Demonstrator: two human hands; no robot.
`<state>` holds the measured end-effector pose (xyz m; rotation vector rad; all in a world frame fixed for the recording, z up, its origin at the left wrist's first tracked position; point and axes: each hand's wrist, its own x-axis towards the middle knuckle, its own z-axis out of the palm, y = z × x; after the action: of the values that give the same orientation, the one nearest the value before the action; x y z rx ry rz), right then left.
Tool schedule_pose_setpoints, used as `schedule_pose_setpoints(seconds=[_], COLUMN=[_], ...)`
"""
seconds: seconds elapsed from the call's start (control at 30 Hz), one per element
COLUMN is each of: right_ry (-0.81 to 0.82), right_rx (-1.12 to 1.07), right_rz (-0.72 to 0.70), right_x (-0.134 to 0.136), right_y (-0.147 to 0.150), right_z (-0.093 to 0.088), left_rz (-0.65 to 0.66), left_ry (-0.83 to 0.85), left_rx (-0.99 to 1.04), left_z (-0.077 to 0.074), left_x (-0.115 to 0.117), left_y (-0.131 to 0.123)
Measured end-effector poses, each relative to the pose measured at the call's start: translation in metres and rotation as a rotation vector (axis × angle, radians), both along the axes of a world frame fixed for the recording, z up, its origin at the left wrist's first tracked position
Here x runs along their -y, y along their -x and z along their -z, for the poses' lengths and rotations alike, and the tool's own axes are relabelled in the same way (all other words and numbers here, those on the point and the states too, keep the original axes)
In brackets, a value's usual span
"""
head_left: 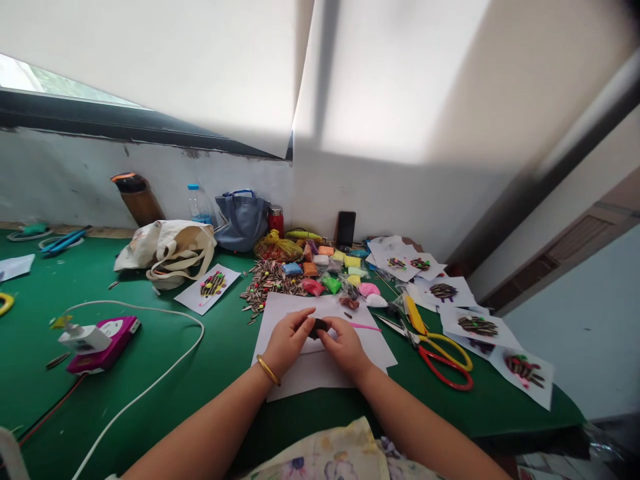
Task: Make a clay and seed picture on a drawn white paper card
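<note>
A small black lump (318, 327), perhaps clay, is held between both hands over white paper sheets (300, 373). My left hand (289, 339), with a gold bangle at the wrist, grips its left side with closed fingers. On its right side, my right hand (344, 343) pinches it with thumb and fingers. Just beyond the hands a small dark piece (348, 315) and a pink strip (365, 327) lie on the paper. Packets of coloured clay (331, 283) and a pile of striped seeds (273, 283) are behind the paper.
Red and yellow scissors (445, 363) and a yellow cutter (415, 315) lie to the right, beside seed-decorated sheets (477, 327). At left are a purple power strip (103, 357), a white cable (165, 380) and a cloth bag (167, 250). A phone (346, 229) leans on the wall.
</note>
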<state>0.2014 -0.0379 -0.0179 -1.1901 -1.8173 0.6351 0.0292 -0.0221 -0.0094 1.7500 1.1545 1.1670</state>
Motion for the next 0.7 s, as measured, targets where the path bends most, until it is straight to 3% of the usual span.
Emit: schedule_pose_setpoints(seconds=[0.13, 0.33, 0.5, 0.7], right_ry=[-0.046, -0.04, -0.062, -0.05], right_rx=[0.003, -0.006, 0.037, 0.011], right_rz=[0.011, 0.004, 0.013, 0.012], right_x=[-0.0001, -0.0008, 0.0004, 0.0016], right_y=[0.0017, 0.0006, 0.0009, 0.0005], right_z=[0.0019, 0.0029, 0.002, 0.0018], left_rz=[0.006, 0.01, 0.011, -0.012], left_ry=[-0.085, 0.078, -0.065, 0.038], left_rx=[-0.065, 0.082, -0.032, 0.006], left_z=[0.0002, 0.0046, -0.0021, -0.0008], left_x=[0.0004, -0.0017, -0.0002, -0.0018], left_y=[-0.0004, -0.0037, -0.0025, -0.0015])
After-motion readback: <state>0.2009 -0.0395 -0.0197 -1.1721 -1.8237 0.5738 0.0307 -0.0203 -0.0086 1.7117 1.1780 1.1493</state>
